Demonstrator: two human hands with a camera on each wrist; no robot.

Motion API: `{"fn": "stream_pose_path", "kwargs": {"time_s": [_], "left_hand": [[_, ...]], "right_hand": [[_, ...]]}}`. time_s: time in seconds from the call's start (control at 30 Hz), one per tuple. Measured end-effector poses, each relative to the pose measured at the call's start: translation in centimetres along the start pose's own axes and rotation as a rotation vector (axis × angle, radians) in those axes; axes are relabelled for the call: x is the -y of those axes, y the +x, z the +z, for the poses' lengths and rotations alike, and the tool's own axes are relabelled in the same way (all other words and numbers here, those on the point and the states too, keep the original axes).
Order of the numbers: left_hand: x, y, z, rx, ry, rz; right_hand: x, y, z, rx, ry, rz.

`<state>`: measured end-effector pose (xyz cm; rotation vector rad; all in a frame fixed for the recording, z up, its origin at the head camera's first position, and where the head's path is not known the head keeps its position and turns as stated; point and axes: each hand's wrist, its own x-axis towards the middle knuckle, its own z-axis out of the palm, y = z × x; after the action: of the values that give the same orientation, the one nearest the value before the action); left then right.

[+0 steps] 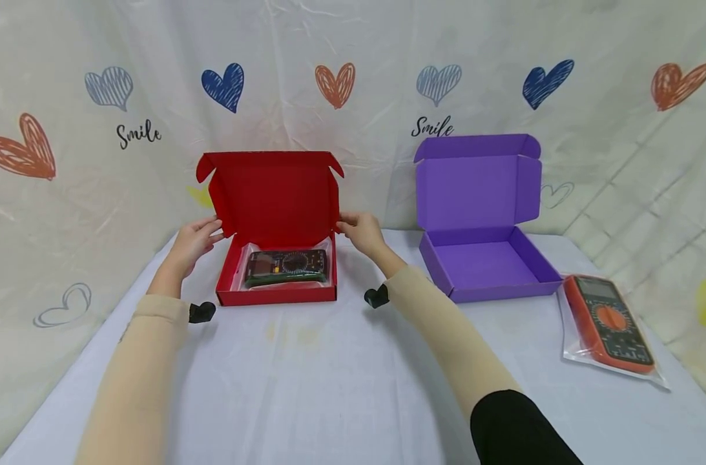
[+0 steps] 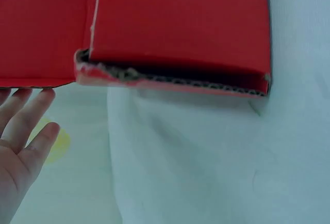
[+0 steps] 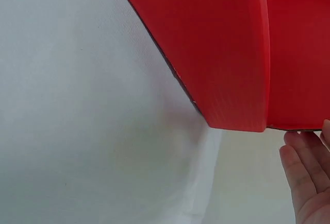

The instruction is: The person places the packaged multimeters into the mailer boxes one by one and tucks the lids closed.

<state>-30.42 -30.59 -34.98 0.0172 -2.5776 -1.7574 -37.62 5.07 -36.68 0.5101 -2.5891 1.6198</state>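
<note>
1. I'm watching from far away. Nearest my head camera are some black cloth and two tan sleeves, reaching in over the near part of the table.
2. The red box sits near the table's far edge, left of the middle. Its lid stands up.
3. Inside lies a black meter in clear wrap. Its long side runs left to right, like the box's.
4. The left hand has nearly straight fingers, and the tips touch the lid's left edge. The right hand seems to pinch the lid's right edge.
5. This matters most to me: the lid is right between the hands, its long side going from one to the other. Both are at its low corners, so neither is nearer.
6. The purple box, lid up, is right of the red one. An orange meter in a clear bag lies by the table's right edge.
</note>
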Motion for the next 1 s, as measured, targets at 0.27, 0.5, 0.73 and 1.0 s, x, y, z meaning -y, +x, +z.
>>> {"fn": "stream_pose_path", "kwargs": {"time_s": [0.27,0.5,0.73,1.0], "left_hand": [[-0.3,-0.2,-0.5,0.04,0.025,0.007],[-0.4,-0.3,-0.6,0.057,0.038,0.023],[-0.7,-0.6,-0.4,0.051,0.039,0.043],[-0.1,-0.7,-0.7,0.065,0.015,0.041]], "right_hand": [[0.3,-0.4,0.1,0.0,-0.028,-0.004],[0.3,-0.5,0.3,0.009,0.004,-0.002],[0.5,-1.1,0.6,0.028,0.112,0.026],[0.8,-1.7,1.0,0.09,0.208,0.046]]}}
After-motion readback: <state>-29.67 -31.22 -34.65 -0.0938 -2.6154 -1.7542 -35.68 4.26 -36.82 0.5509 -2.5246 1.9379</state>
